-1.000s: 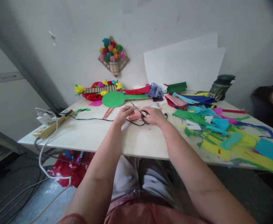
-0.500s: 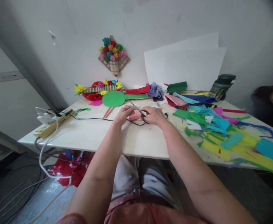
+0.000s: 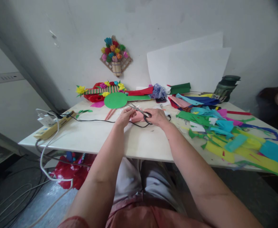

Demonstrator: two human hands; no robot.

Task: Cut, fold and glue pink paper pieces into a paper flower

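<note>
Mid-cut: my right hand (image 3: 157, 116) grips the scissors (image 3: 142, 112), my left hand (image 3: 124, 116) pinches the pink paper (image 3: 138, 117) at table (image 3: 93, 137) centre; judging by that, trimming unfinished, piece not yet freed.

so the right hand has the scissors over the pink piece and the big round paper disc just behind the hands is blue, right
Not quite: the round paper disc behind the hands is green, not blue, as the head view shows. The rest holds: the right hand has the scissors, their blades over the pink piece, with the left hand at the piece's other side.
</note>
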